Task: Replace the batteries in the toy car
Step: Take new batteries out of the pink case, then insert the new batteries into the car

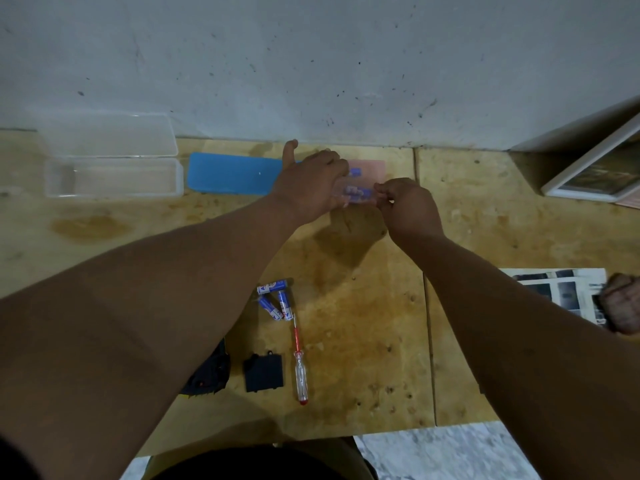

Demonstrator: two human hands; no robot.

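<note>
Head view: left hand (309, 183) and right hand (408, 206) both pinching battery pack (356, 195).

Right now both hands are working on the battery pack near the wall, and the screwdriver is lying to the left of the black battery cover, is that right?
Not quite: in the head view the screwdriver lies right of the black battery cover. Both hands, left hand and right hand, do hold the battery pack near the wall.

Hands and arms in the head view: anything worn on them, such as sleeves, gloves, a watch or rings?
Nothing visible. Both forearms are bare as far as the frame shows them, with no sleeves. The left hand and right hand wear no gloves, and no watch, bracelet or ring shows.
</note>
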